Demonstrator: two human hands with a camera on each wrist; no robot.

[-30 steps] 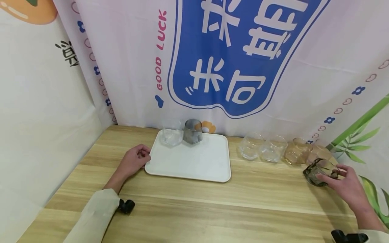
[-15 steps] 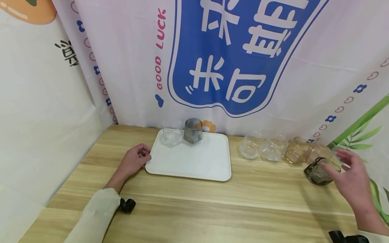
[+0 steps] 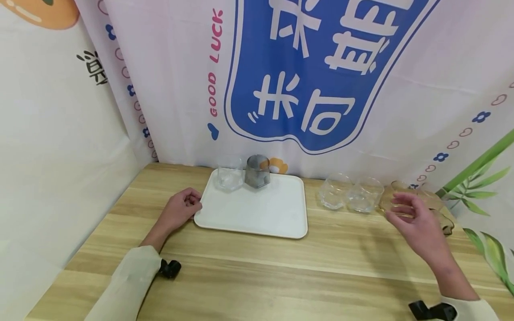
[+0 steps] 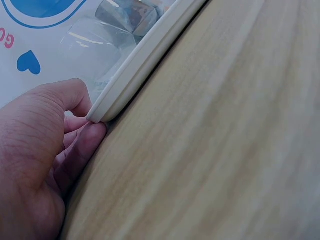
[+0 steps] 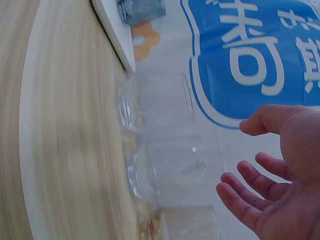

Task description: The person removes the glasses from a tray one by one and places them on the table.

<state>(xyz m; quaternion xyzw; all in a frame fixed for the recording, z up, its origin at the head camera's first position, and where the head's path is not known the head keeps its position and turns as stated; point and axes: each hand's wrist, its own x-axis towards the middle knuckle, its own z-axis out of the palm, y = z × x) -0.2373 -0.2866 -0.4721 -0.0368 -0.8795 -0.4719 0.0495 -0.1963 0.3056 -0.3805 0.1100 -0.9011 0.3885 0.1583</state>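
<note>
My left hand pinches the left edge of a white tray; in the left wrist view a thumb and finger close on its rim. On the tray's back part stand a clear glass and a grey glass. My right hand hovers empty with parted fingers near the row of glasses on the right. That row holds two clear glasses, an amber glass and a pale pinkish glass. A dark glass is mostly hidden behind the right hand.
A wooden table bears everything. Right behind it hangs a printed cloth, close to the tray and glasses. A white cloth wall borders the table's left side.
My right hand has let go of the dark glass, leaving it in front of the row, and has moved left, in front of the amber glass. The left hand stays at the tray.
</note>
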